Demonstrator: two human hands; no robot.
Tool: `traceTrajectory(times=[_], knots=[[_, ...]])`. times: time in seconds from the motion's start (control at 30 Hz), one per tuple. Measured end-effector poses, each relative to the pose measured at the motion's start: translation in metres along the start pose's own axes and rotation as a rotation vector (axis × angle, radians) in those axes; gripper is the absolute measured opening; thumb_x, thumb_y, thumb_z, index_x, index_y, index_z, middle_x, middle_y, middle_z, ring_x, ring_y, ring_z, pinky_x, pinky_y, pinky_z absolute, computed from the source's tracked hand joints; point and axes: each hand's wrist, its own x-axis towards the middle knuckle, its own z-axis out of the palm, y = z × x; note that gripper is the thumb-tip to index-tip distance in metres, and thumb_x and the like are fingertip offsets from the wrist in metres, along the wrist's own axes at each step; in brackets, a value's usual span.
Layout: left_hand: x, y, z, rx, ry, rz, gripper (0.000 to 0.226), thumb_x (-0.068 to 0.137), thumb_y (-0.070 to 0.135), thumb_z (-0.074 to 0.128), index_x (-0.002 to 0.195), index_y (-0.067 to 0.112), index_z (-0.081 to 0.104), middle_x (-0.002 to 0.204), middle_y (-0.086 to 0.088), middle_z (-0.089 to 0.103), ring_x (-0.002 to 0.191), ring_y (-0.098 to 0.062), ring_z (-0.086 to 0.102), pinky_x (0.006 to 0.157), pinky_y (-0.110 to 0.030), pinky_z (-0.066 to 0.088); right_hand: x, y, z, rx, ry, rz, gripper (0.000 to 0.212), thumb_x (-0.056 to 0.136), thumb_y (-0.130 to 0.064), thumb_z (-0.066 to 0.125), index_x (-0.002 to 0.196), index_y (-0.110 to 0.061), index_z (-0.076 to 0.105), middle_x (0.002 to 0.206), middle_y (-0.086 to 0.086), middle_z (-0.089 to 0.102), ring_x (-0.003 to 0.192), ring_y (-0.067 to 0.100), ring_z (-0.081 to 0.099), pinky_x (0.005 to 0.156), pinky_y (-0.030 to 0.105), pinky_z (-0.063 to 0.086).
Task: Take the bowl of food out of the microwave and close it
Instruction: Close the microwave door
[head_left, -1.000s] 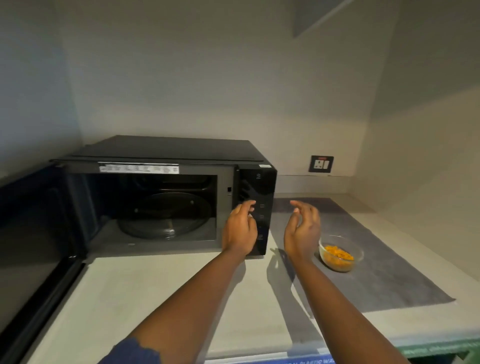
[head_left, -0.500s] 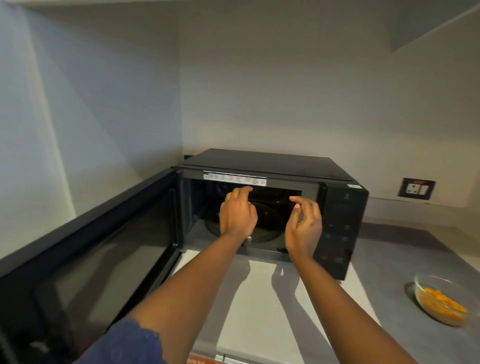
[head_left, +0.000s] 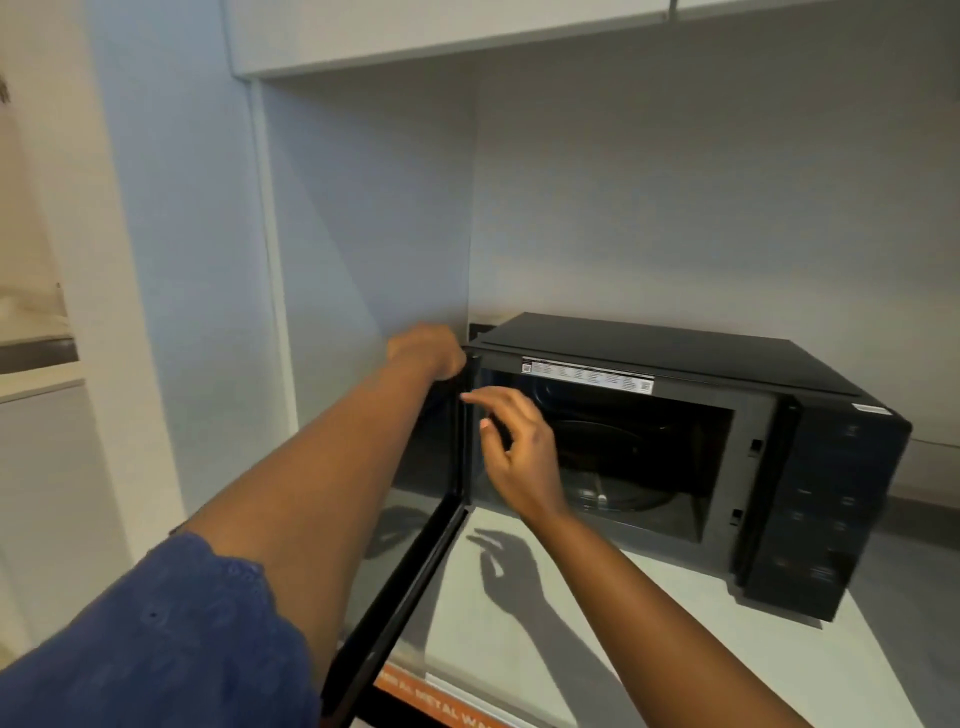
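Both hands now further left, left hand (head_left: 428, 353) reaching behind the open door (head_left: 415, 525), fingers hidden, right hand (head_left: 511, 452) hovering empty, fingers loosely spread, microwave (head_left: 675, 441) cavity empty, bowl gone from view.

1. We see two bare arms of ours, each ending in a bare hand: the left hand (head_left: 428, 351) and the right hand (head_left: 514, 457).
2. We wear a dark blue sleeve (head_left: 156, 644) on the left arm only; it ends above the elbow and leaves the forearm bare.
3. Its cloth looks soft and slightly textured, with a loose, uneven hem.
4. Our right arm shows no sleeve in view.
5. We see no rings, watch or bands on either hand or wrist.
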Motion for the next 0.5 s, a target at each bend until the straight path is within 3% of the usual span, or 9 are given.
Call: traceTrajectory(times=[0.07,0.13,0.17,0.27,0.4,0.5], knots=[[0.002,-0.007,-0.006,0.077,-0.154,0.056,0.033,0.095,0.014,0.041,0.112,-0.002,0.063,0.130,-0.022,0.058,0.115,-0.035,0.057,0.096,-0.039,0.045,0.001,-0.013,0.013,0.038,-0.169,-0.017,0.043,0.078,-0.007,0.043,0.115,-0.018,0.062,0.124,0.005,0.059,0.116,0.013,0.050,0.101,0.023,0.038],[0.003,-0.014,-0.009,0.077,-0.309,0.060,0.027,0.095,0.012,0.042,0.086,0.004,0.065,0.112,-0.022,0.065,0.090,-0.031,0.061,0.080,-0.038,0.049,0.001,-0.023,0.024,0.050,-0.280,-0.029,0.048,0.079,-0.007,0.043,0.122,-0.021,0.058,0.134,0.005,0.053,0.120,0.002,0.041,0.102,0.012,0.027],[0.004,-0.017,-0.010,0.070,-0.338,0.060,0.026,0.095,0.014,0.042,0.087,0.005,0.065,0.109,-0.019,0.065,0.089,-0.029,0.061,0.081,-0.038,0.050,0.001,-0.026,0.029,0.051,-0.323,-0.041,0.048,0.080,-0.006,0.042,0.124,-0.020,0.056,0.136,0.005,0.052,0.121,0.001,0.039,0.102,0.012,0.026],[0.005,-0.020,-0.014,0.124,-0.327,0.084,0.038,0.099,0.019,0.037,0.128,0.000,0.053,0.139,-0.017,0.051,0.125,-0.031,0.049,0.109,-0.041,0.038,-0.001,-0.031,0.037,0.042,-0.411,-0.088,0.046,0.082,-0.007,0.039,0.125,-0.015,0.055,0.135,0.006,0.053,0.125,0.016,0.041,0.107,0.030,0.034],[0.006,-0.022,-0.017,0.185,-0.411,0.114,0.041,0.102,0.018,0.031,0.138,0.001,0.042,0.147,-0.014,0.043,0.134,-0.028,0.039,0.112,-0.037,0.029,0.000,-0.032,0.034,-0.027,-0.466,-0.105,0.047,0.083,-0.009,0.038,0.127,-0.019,0.052,0.136,0.002,0.053,0.127,0.018,0.040,0.104,0.044,0.037],[0.004,-0.019,-0.021,0.230,-0.477,0.108,0.043,0.103,0.013,0.027,0.145,0.007,0.030,0.154,-0.010,0.031,0.142,-0.026,0.026,0.115,-0.037,0.023,0.001,-0.033,0.027,-0.013,-0.461,-0.100,0.048,0.081,-0.008,0.037,0.124,-0.021,0.054,0.133,0.000,0.056,0.124,0.016,0.043,0.104,0.040,0.037]])
